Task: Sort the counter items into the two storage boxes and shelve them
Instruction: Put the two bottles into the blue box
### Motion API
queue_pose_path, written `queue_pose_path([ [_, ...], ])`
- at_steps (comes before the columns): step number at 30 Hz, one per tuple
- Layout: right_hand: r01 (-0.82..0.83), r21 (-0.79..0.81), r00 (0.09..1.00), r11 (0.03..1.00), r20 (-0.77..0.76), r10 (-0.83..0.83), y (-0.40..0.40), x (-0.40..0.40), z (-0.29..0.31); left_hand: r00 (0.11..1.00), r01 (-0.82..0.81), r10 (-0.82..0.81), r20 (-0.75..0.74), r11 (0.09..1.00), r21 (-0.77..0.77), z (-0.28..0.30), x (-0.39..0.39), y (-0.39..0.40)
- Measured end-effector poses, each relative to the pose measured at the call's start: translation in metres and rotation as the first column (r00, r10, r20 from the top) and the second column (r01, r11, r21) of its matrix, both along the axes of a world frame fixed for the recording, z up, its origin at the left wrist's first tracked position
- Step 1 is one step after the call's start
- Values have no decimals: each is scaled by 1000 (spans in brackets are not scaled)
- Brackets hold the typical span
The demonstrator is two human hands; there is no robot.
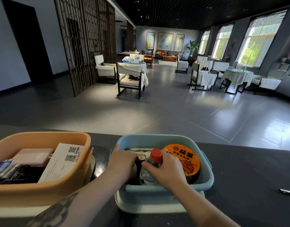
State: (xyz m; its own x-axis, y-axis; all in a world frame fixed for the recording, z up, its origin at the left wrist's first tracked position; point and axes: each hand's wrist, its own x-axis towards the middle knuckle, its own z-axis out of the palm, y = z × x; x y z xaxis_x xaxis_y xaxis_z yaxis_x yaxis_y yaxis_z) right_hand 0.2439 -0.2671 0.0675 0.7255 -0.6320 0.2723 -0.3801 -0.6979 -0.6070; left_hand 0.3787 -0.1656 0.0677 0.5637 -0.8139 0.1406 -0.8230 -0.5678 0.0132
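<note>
both hands work inside the blue box [204, 179] near the bench's far edge, the right hand [165, 167] gripping the red-capped bottle [153, 163], the left hand [123, 161] curled on a dark item i cannot identify, so crowding could topple the bottle onto the noodle bowl [184, 158].

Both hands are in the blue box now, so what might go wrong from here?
The clear bottle under the right hand stands taller than the blue box rim, so it may tip or block a lid. The noodle bowl leans against the wall and could slide. The left hand works by feel among crowded items.
</note>
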Motion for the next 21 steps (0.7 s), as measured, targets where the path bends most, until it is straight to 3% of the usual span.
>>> queue_pose_path([
  [6, 92, 234, 988, 968, 101, -119, -4, -4, 4, 997, -63, 57, -51, 990, -125, -4, 0, 6],
  [9, 176, 233, 975, 956, 93, -203, -6, -5, 2, 995, -70, 57, -87, 987, -143, -6, -1, 6],
  [13, 270, 68, 963, 960, 4, -271, -2, -5, 2, 996, -69, 58, -67, 984, -162, -9, 1, 4],
  [19, 181, -233, 977, 956, -71, -202, 0, -9, 4, 997, -52, 41, -64, 981, -189, -11, 3, 2],
  [21, 141, -216, 982, 966, -91, -163, -3, -8, 3, 997, -48, 34, -69, 977, -207, -11, 4, 3],
])
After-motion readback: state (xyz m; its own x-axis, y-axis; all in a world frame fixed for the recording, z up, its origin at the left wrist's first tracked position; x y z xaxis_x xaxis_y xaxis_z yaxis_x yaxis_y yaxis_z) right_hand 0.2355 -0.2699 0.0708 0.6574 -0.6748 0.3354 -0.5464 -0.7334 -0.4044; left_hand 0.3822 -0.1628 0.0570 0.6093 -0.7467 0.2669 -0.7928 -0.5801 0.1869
